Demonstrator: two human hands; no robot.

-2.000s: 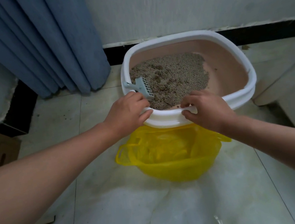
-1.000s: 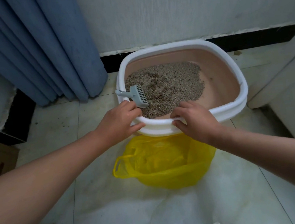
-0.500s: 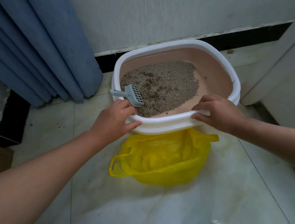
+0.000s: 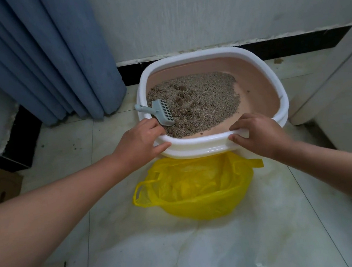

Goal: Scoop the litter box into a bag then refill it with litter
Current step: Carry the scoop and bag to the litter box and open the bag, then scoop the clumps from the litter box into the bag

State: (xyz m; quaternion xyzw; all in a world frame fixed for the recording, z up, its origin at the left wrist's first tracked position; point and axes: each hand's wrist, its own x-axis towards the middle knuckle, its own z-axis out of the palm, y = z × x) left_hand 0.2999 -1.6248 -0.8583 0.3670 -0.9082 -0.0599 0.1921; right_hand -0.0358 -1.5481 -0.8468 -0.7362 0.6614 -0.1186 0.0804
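- Two hands, one litter box (image 4: 200, 146): my left hand (image 4: 140, 139) is curled over the near-left corner of its white rim with the thumb along the outside. My right hand (image 4: 258, 133) clasps the near-right stretch, fingers hooked over the top (neither holds anything else).
- The box sits on the floor against the dark skirting, straight ahead of me. Its near rim is in both grips and hides the far edge of the bag.
- Grey litter (image 4: 202, 106) covers the left and middle of the pink pan, with darker clumps near the centre; the right side is bare.
- A slotted grey scoop (image 4: 163, 113) lies with its handle propped on the left rim and its blade on the litter, just beyond my left fingers. I cannot tell whether they touch it.
- The yellow plastic bag (image 4: 200, 198) stands open just in front of the box, between my forearms.
- I judge this to be settling the box beside the bag before scooping. Keep the box level and move it slowly so the litter stays put. Don't pin the bag's mouth shut, then free one hand for the scoop.
- Further out are pale floor tiles (image 4: 67, 150) and a blue curtain (image 4: 47, 55) on the left.
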